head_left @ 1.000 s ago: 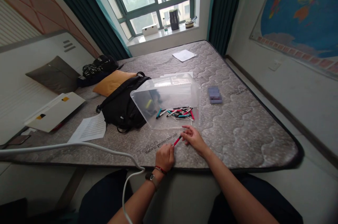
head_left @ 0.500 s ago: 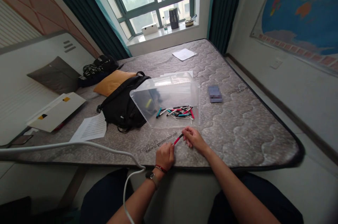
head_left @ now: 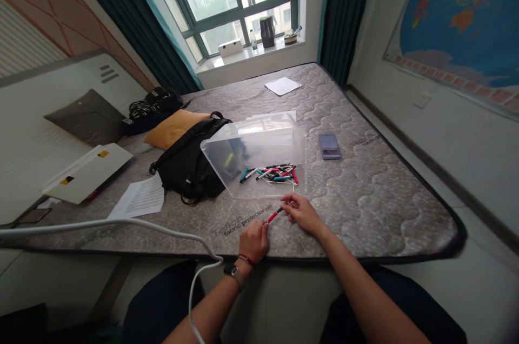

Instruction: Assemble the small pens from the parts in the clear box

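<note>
White cable (head_left: 170,229): one, crossing the near left.
Left hand (head_left: 253,240): one, closed on the red end of a pen.
Red pen (head_left: 273,217): one, dark at its far end, slanting between the hands just above the mattress (head_left: 389,214).
Right hand (head_left: 302,215): one, thumb and fingertips pinched together on the pen's dark end.
Step in hand, as judged: two-handed work at the pen's dark end. Next move seems to call for a firm left hold and fine, in-line right fingertip control.
Clear plastic box (head_left: 267,141): one, just beyond the hands. Contents: loose pens (head_left: 278,173), heaped, red, teal, white and black, with thin white sticks among them; count not readable.
Black backpack (head_left: 190,163): one, left of the box; contents hidden.
Windowsill, far: white box (head_left: 231,48), contents hidden; bottle (head_left: 253,41), contents unclear.
</note>
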`<state>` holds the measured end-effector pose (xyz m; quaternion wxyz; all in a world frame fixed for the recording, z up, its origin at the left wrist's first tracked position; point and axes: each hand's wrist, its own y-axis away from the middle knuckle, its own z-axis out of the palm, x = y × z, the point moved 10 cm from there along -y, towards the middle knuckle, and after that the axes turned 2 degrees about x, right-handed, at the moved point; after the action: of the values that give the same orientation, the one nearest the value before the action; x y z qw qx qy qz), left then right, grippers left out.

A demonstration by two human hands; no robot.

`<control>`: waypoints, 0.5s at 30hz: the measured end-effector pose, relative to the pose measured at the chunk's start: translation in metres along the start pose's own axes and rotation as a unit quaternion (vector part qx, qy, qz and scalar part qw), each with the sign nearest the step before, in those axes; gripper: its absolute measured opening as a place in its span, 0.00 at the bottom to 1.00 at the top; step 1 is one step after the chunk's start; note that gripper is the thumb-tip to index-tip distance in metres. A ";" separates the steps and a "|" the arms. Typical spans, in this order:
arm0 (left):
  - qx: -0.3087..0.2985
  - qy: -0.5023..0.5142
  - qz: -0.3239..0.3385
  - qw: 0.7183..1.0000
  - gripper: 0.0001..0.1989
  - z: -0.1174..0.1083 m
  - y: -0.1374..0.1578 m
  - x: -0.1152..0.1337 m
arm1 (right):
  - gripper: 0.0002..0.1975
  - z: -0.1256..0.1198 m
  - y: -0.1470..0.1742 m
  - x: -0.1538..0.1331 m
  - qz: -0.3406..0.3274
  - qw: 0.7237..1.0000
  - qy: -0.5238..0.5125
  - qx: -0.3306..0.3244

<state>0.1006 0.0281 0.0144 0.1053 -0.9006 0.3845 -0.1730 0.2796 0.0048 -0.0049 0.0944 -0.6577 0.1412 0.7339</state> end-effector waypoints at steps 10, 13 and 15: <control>0.010 0.019 -0.027 0.999 0.17 0.000 0.001 -0.005 | 0.21 -0.043 0.001 -0.012 0.002 0.989 -0.082 0.122; 0.011 0.028 -0.031 0.999 0.16 -0.001 0.000 -0.005 | 0.22 -0.056 0.004 -0.015 -0.003 0.975 -0.133 0.177; 0.006 0.032 -0.036 0.999 0.15 0.001 0.000 -0.006 | 0.22 -0.063 0.006 -0.016 -0.002 0.965 -0.164 0.203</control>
<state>0.0970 0.0331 0.0125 0.0924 -0.9073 0.3538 -0.2077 0.3383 -0.0209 0.0051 0.2493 -0.4955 0.2682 0.7877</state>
